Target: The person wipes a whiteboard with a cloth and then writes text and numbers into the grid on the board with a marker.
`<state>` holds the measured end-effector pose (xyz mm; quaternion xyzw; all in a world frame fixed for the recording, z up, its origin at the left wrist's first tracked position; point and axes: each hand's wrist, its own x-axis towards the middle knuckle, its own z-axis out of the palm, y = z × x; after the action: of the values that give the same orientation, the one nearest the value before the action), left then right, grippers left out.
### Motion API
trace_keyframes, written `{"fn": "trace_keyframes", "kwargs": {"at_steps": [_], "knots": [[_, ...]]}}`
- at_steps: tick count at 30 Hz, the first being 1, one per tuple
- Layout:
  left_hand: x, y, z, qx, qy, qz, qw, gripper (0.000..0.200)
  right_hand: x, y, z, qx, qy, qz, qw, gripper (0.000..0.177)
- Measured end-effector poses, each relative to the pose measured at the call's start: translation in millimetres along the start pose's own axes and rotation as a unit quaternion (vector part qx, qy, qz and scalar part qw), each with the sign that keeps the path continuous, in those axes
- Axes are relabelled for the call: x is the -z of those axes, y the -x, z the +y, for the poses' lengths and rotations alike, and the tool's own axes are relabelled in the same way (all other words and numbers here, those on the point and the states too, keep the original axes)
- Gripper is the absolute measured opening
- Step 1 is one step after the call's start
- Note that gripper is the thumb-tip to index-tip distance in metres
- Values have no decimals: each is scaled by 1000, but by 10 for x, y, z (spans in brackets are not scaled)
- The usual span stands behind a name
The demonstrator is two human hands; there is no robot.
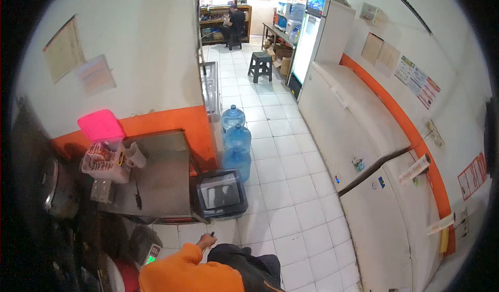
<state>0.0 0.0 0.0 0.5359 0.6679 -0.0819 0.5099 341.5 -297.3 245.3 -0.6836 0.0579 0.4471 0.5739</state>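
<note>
Just in front of my dark-clad leg, below the dark lidded bin, is my left hand, at the end of an orange sleeve. Its fingers are closed round a small dark object, too small to name; only its tip shows. To the left of the sleeve, a device with a lit green display sits low in the picture. My right hand does not show.
A grey table holds a plastic basket, a pink lid and a jug. Blue water bottles stand beyond the bin. White chest freezers line the right wall. Far back, a person sits near a stool.
</note>
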Motion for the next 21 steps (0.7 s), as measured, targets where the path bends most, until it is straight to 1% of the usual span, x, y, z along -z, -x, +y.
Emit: {"fn": "trace_keyframes", "kwargs": {"at_steps": [2,4,6,7,10,12,13,14,16,17,18,19,20,21], "knots": [[-49,-377,754,-9,64,17,998,34,-52,-412,-264,-8,-13,2,1000,27],[154,-219,1606,-117,40,78,989,35,-99,-832,-492,-18,-19,2,1000,23],[281,-291,2226,-131,56,93,985,35,-100,-1267,-699,-25,-24,-1,999,20],[286,-329,2384,-134,61,101,984,36,-96,-1474,-791,-30,-26,-1,999,19],[185,-651,2623,-104,74,135,983,35,-55,-2064,-1151,-41,-25,-7,999,18],[37,-710,2736,-66,62,151,984,36,2,-2456,-1449,-44,-18,-16,999,20],[43,-689,2927,-49,60,161,984,36,62,-2686,-1583,-39,-16,-20,999,21],[36,-575,3039,-72,61,177,980,37,117,-2932,-1743,-33,-13,-25,999,23],[24,-611,3116,-52,131,212,967,38,307,-3500,-2153,-4,-3,-44,999,27],[-44,-597,3119,-38,166,227,959,39,431,-3877,-2401,22,6,-70,997,29],[69,-374,3334,-27,208,232,950,38,501,-4303,-2712,55,13,-105,993,32],[101,-274,3467,-12,222,256,941,37,552,-4903,-3090,63,36,-214,974,24],[150,-229,3546,2,234,280,931,36,379,-5438,-3454,96,63,-196,974,21],[209,-272,3586,13,246,305,920,35,97,-5942,-3806,133,87,-179,971,23]]}}
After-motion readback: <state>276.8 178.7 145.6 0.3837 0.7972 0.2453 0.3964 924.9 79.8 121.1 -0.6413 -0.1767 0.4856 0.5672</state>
